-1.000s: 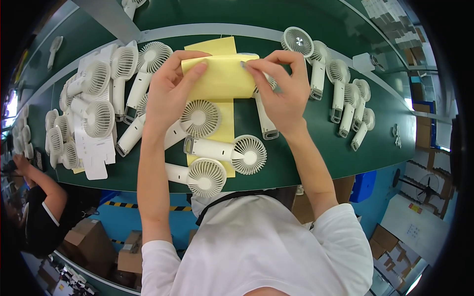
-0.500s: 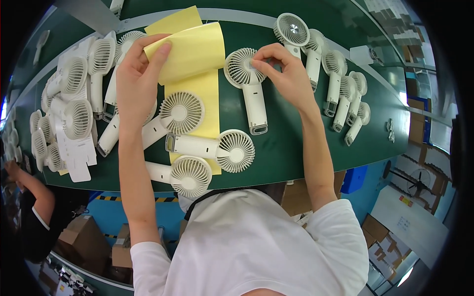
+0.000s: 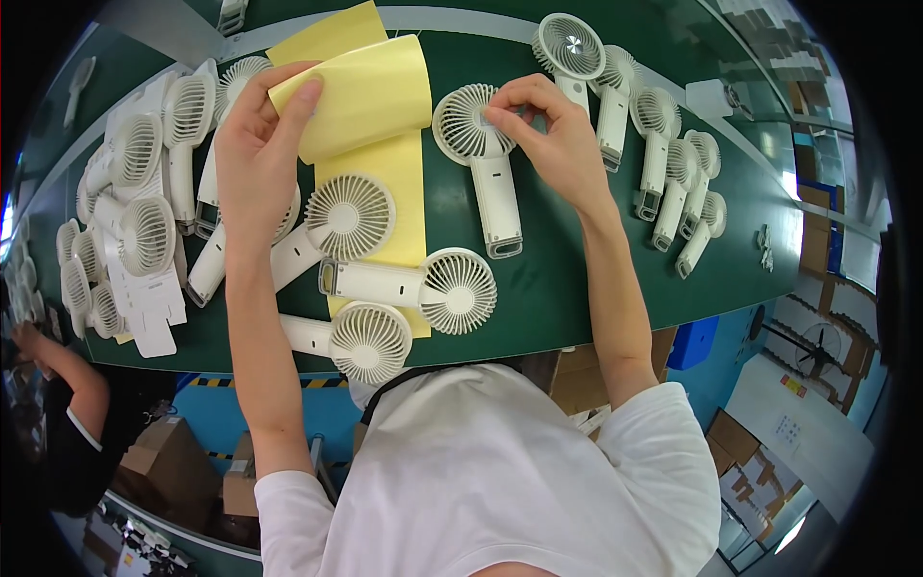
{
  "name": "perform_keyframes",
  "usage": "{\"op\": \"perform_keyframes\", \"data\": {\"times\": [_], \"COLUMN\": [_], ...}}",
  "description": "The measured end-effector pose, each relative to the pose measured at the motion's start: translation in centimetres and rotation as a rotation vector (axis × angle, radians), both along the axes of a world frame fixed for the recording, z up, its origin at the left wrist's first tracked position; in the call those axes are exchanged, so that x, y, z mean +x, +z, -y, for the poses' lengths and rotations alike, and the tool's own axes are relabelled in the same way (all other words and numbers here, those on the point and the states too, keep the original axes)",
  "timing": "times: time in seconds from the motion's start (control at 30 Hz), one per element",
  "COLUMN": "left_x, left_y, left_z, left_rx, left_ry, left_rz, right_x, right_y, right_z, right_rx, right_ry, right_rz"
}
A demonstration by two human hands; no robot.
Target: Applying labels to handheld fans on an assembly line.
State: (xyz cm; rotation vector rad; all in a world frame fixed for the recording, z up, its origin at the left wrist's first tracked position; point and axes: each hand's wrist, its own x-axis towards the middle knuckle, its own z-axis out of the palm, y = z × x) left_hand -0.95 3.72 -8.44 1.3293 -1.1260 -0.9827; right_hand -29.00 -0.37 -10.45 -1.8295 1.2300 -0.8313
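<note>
- Left hand (image 3: 252,163): grip pinching curled corner of yellow backing sheet (image 3: 370,91), glossy, flexible, lifted off green counter (image 3: 577,279).
- Right hand (image 3: 553,135): fingertips pinched at round ribbed grille of white handheld fan (image 3: 481,159), smooth plastic, lying flat, straight handle.
- Beside: three similar fans (image 3: 385,279) lying on flat yellow strip (image 3: 404,178).

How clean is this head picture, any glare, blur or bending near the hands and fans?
Head view: heavy fisheye bend, the green table edge curving toward a black rim; even overhead light, soft shadows under the fans; left hand on the yellow sheet and right hand at a fan are sharp; glare only at the far right edge.
</note>
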Motion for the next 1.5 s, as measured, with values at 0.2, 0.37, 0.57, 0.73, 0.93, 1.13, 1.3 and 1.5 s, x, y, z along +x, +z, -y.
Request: {"op": "perform_keyframes", "data": {"times": [0.2, 0.37, 0.57, 0.73, 0.93, 1.13, 1.3, 1.5], "left_x": [0.0, 0.0, 0.0, -0.6, 0.0, 0.2, 0.1, 1.0], "left_y": [0.1, -0.1, 0.0, 0.3, 0.6, 0.5, 0.6, 0.2], "left_z": [-0.1, -0.2, -0.3, 0.2, 0.0, -0.2, 0.0, -0.6], "left_rx": [-0.001, -0.007, -0.006, -0.015, -0.044, -0.124, -0.149, -0.157], "left_ry": [-0.013, -0.032, -0.043, -0.052, -0.004, 0.069, 0.066, 0.114], "left_rz": [-0.011, -0.038, -0.025, -0.051, -0.127, -0.179, -0.206, -0.173], "right_x": [0.0, 0.2, 0.6, -0.1, 2.8, 3.8, 8.3, 21.8], "right_y": [-0.3, -0.6, -1.2, -1.0, 2.2, 2.0, -2.7, -2.9], "right_z": [-0.2, -0.5, -0.7, -0.2, -2.3, 12.2, 27.3, 25.8], "right_rx": [-0.043, -0.079, -0.239, -0.359, 0.058, -0.092, -0.359, -0.14], "right_ry": [-0.007, -0.016, -0.033, -0.034, 0.016, -0.055, -0.294, -0.093], "right_rz": [0.009, 0.004, -0.1, -0.262, -0.474, -0.565, -0.451, -0.491]}}
